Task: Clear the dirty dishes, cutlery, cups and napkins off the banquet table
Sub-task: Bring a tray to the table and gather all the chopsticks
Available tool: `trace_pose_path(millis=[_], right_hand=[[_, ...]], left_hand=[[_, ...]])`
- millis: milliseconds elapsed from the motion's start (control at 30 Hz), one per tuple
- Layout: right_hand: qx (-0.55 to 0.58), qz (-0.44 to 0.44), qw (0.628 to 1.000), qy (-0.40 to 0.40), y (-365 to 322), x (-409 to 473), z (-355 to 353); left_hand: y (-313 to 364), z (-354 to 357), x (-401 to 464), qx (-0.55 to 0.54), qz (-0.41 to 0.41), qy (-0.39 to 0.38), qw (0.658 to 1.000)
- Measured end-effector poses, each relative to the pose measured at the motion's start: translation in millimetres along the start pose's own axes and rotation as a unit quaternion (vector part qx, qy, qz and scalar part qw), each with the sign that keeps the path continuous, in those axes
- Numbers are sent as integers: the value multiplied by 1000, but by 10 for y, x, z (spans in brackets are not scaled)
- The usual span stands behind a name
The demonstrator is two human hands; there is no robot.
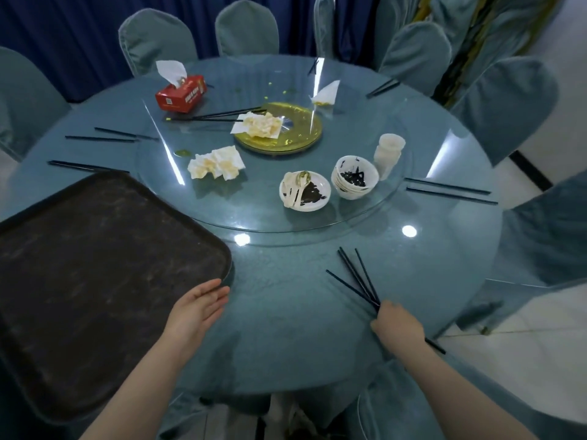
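Under right hand (397, 322), thin dark chopsticks (355, 277)

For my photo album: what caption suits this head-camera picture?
Right hand gathers black chopsticks while left hand rests open beside the dark tray.

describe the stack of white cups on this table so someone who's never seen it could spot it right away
Start at the glass turntable in the middle of the round table, then go to its right edge. The stack of cups stands there, just behind the stacked bowls. It is the only tall, upright white thing; its neighbours are low and dark-smeared.
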State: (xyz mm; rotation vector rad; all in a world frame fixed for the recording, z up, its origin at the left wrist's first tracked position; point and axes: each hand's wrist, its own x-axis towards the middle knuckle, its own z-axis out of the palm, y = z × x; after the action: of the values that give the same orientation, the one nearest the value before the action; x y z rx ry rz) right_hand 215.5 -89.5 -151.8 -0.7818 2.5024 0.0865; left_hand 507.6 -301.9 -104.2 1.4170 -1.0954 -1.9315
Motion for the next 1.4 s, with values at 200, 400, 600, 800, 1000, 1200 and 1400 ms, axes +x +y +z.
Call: trace_pose_path(millis=[200, 400, 600, 800, 1000, 1200, 1400], right_hand=[[115, -8, 992, 51, -44, -422, 78], [132, -36, 981, 138, -97, -1330, 99], [136, -49, 974, 172, 85, -2326, 193], [114, 29, 975, 191, 579, -3190, 142], [108, 144, 950, 255, 1423, -3822, 19], [88, 221, 927, 289, 2699, -4541, -21], [32, 263, 909, 323, 4127, -5277, -68]], left_hand=[[69, 50, -135, 22, -11, -63, 998], [68, 90, -258, 71, -11, -176, 982], [82, 681, -688, 112, 20, -290, 950], [-74, 1444, -1667, 107, -25, -463, 879], [-348, 2142, -2589, 113, -36, -575, 810], [-825, 3112, -3650, 128, -73, -646, 749], [-1554, 4096, -4836, 121, -106, -667, 727]])
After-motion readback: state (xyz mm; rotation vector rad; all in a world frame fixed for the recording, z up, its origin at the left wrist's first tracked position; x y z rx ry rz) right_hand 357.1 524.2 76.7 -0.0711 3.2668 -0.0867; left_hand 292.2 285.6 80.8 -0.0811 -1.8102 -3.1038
